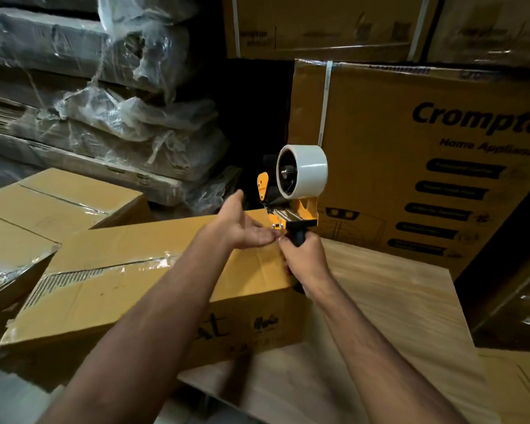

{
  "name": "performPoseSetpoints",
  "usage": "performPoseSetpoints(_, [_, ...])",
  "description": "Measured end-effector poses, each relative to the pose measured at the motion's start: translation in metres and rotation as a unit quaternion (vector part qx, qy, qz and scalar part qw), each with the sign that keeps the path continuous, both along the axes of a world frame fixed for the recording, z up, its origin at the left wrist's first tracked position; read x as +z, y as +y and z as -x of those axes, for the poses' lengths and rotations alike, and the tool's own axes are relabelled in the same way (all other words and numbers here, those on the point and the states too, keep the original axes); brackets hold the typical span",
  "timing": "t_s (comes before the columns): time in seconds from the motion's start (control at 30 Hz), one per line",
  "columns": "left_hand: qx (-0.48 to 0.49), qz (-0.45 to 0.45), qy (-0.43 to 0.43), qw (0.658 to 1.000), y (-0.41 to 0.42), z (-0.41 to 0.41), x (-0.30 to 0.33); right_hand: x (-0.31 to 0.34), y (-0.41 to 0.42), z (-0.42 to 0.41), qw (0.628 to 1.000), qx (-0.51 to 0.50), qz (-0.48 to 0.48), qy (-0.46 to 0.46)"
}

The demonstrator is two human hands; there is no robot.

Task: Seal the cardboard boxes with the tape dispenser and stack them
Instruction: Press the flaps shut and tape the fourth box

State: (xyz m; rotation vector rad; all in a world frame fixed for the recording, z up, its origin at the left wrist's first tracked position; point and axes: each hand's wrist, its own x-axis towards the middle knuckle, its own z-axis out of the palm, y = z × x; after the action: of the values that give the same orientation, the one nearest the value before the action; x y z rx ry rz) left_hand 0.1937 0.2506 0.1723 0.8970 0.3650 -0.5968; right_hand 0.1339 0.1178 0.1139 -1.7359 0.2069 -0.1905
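Note:
A long brown cardboard box [141, 289] lies in front of me on a wooden table [389, 301], with clear tape along part of its top seam. My right hand [303, 255] grips the black handle of a yellow tape dispenser [291, 191], held upright over the box's right end with a white tape roll on top. My left hand [242, 224] is spread flat, palm up, just left of the dispenser's blade, fingertips near the tape end. Another taped box [52, 203] sits at the left, behind the first.
Large printed appliance cartons [426, 166] rise at the right and back. Plastic-wrapped flat bundles [104, 117] are stacked at the back left. A box [0, 255] with a shiny taped top sits at the far left edge. Another carton corner [514, 390] shows at lower right.

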Motion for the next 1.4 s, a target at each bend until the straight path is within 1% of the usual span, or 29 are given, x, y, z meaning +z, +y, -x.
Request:
performPoseSetpoints(0.03, [-0.038,0.049,0.016,0.998,-0.004,-0.006,-0.003,0.000,-0.004,-0.005,1.000,0.010,-0.001,-0.001])
performPoseSetpoints(0.07, [-0.060,0.061,0.005,0.996,-0.007,-0.015,-0.007,0.000,-0.008,-0.011,1.000,0.022,-0.002,-0.004])
performPoseSetpoints(0.17, [-0.076,0.053,-0.018,0.996,-0.013,-0.043,-0.013,-0.003,-0.023,-0.027,0.999,0.045,0.009,-0.004])
performPoseSetpoints(0.23, [-0.085,0.023,-0.021,0.996,-0.016,-0.061,-0.014,-0.005,-0.032,-0.036,0.999,0.051,0.006,-0.001])
performPoseSetpoints(0.37, [-0.129,-0.074,-0.011,0.989,-0.022,-0.100,-0.023,-0.010,-0.049,-0.052,0.998,0.059,0.001,0.003])
performPoseSetpoints(0.5, [-0.124,-0.130,-0.008,0.984,-0.025,-0.128,-0.041,-0.012,-0.059,-0.068,0.998,0.059,0.007,0.015])
performPoseSetpoints(0.53, [-0.124,-0.149,-0.023,0.981,-0.028,-0.131,-0.042,-0.013,-0.060,-0.072,0.998,0.058,0.003,0.018])
performPoseSetpoints(0.6, [-0.122,-0.215,-0.087,0.965,-0.034,-0.138,-0.044,-0.015,-0.059,-0.076,0.998,0.062,-0.007,0.019])
performPoseSetpoints(0.63, [-0.128,-0.262,-0.130,0.948,-0.036,-0.144,-0.044,-0.016,-0.059,-0.078,0.998,0.062,-0.009,0.022])
performPoseSetpoints(0.7, [-0.154,-0.361,-0.210,0.896,-0.036,-0.156,-0.043,-0.015,-0.060,-0.079,0.998,0.052,-0.007,0.035])
performPoseSetpoints(0.77, [-0.188,-0.438,-0.246,0.844,-0.035,-0.167,-0.045,-0.015,-0.061,-0.079,0.998,0.045,0.000,0.053])
performPoseSetpoints(0.87, [-0.236,-0.533,-0.300,0.755,-0.042,-0.176,-0.050,-0.014,-0.061,-0.075,0.996,0.029,0.002,0.085])
performPoseSetpoints(1.0, [-0.162,-0.645,-0.383,0.641,-0.047,-0.186,-0.051,-0.009,-0.066,-0.063,0.992,0.022,-0.013,0.125])
performPoseSetpoints(1.07, [-0.178,-0.670,-0.405,0.596,-0.048,-0.189,-0.052,-0.010,-0.067,-0.055,0.991,0.019,-0.009,0.136])
performPoseSetpoints(1.1, [-0.189,-0.677,-0.411,0.581,-0.050,-0.189,-0.053,-0.010,-0.066,-0.053,0.990,0.015,-0.008,0.139])
performPoseSetpoints(1.13, [-0.195,-0.682,-0.411,0.573,-0.053,-0.189,-0.054,-0.010,-0.065,-0.051,0.990,0.011,-0.011,0.142])
performPoseSetpoints(1.27, [-0.216,-0.688,-0.399,0.566,-0.054,-0.196,-0.056,-0.006,-0.058,-0.051,0.987,0.011,-0.033,0.154])
performPoseSetpoints(1.4, [-0.234,-0.697,-0.392,0.553,-0.047,-0.200,-0.054,-0.009,-0.054,-0.054,0.986,0.019,-0.007,0.165])
